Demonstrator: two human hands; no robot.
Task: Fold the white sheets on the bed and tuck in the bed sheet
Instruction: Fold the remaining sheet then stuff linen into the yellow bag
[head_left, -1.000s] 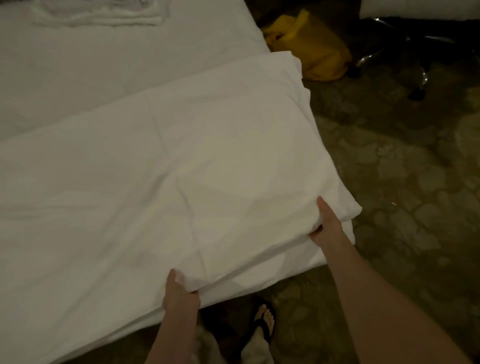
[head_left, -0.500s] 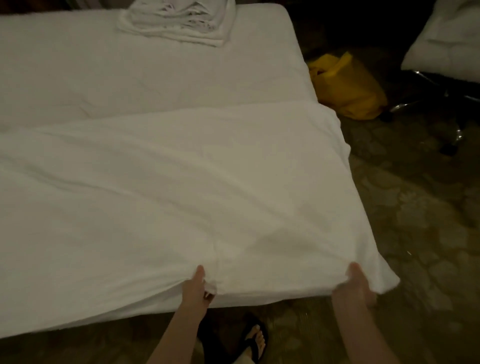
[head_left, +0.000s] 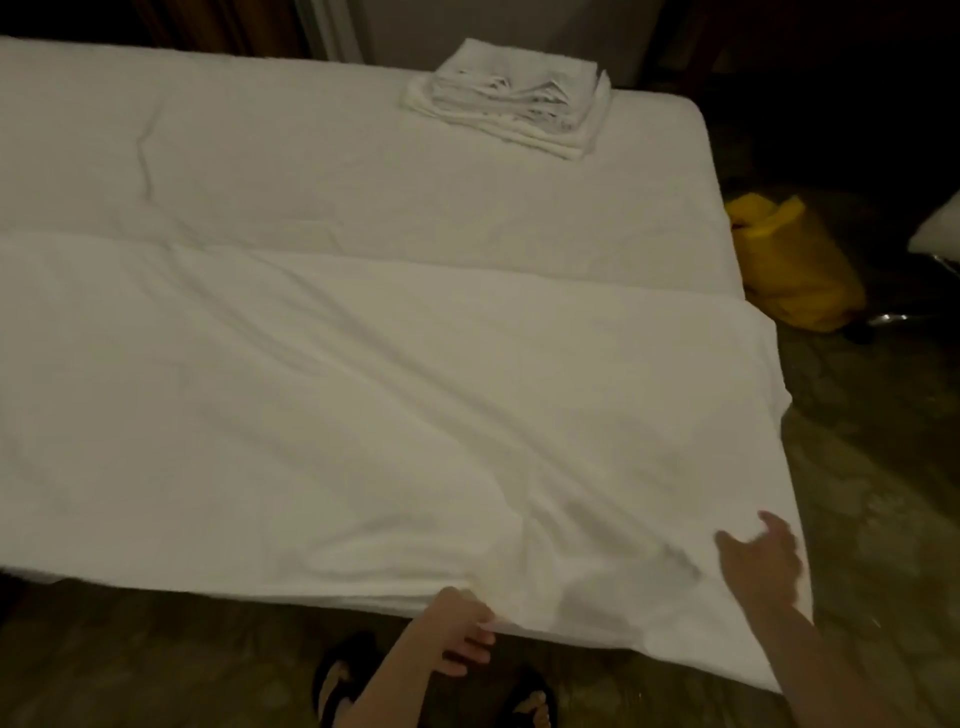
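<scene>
Lying crosswise on bed, sheet.

A dim indoor view with a warm, yellowish cast. The white sheet is the brightest area, softly lit, its creases marked by faint shadows. The floor and far corners sink into darkness. The right hand is motion-blurred. Detail is soft and grainy throughout.
</scene>
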